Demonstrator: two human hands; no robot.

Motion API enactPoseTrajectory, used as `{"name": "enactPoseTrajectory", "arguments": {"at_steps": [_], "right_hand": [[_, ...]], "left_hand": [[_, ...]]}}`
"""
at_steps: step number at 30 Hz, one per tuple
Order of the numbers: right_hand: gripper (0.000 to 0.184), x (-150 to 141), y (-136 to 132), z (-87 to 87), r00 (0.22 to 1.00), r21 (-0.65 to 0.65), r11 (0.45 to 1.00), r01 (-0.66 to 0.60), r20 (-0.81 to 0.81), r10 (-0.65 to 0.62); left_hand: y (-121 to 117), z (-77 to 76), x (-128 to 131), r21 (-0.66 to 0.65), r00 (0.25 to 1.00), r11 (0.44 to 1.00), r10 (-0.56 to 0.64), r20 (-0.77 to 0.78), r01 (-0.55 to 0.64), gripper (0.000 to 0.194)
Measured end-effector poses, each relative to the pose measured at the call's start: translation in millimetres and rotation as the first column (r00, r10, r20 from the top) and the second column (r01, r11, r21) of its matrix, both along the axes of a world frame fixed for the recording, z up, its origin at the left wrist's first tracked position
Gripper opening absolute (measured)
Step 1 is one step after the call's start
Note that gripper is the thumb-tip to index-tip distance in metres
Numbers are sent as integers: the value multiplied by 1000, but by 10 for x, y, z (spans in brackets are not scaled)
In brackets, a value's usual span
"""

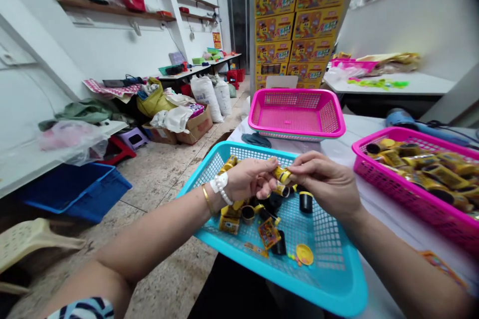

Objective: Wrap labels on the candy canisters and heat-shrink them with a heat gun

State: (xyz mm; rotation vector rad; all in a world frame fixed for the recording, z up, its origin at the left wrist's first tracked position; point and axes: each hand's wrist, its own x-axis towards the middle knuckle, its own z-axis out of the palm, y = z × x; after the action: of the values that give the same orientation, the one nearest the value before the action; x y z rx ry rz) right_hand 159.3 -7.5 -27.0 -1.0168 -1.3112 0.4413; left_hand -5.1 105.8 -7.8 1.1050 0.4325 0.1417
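Observation:
Both of my hands meet over a blue plastic basket (pixel 318 291) and hold one small yellow-labelled container (pixel 281 174) between them. My left hand (pixel 249 179) grips it from the left, thumb on top. At its other end the fingertips of my right hand (pixel 324 179) pinch it. Below lie several similar yellow containers, a black cup (pixel 306 203) with a yellow rim, and a printed yellow packet (pixel 268 233). A round yellow lid (pixel 304 254) rests near the basket's front, beside small coloured beads (pixel 294 258).
A pink basket (pixel 355 152) filled with yellow-wrapped containers stands at the right. Behind the blue basket is another pink basket (pixel 297 132). Yellow printed boxes (pixel 292 25) are stacked further back. A blue crate (pixel 75 192) and a cream plastic stool (pixel 33 241) are on the left.

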Motion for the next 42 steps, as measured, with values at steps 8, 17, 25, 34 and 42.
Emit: {"name": "enactPoseTrajectory", "arguments": {"at_steps": [8,17,25,34,42], "right_hand": [[9,-7,-19,-4,995,-2,1000,26,98,-26],[9,6,-37,16,971,-9,999,36,235,-33],[21,-26,-56,32,937,-5,998,57,345,-52],[13,-1,-51,-16,973,-43,996,78,222,-66],[20,-60,-67,52,911,-213,967,143,409,-44]], "left_hand": [[9,-2,7,-26,999,1000,9,-34,-10,47],[15,-5,17,-12,998,1000,-11,-70,10,52],[-25,17,12,104,994,994,49,-97,-39,51],[-40,48,5,63,998,996,-59,-38,61,46],[171,109,-100,668,956,744,215,-197,-30,43]]}}
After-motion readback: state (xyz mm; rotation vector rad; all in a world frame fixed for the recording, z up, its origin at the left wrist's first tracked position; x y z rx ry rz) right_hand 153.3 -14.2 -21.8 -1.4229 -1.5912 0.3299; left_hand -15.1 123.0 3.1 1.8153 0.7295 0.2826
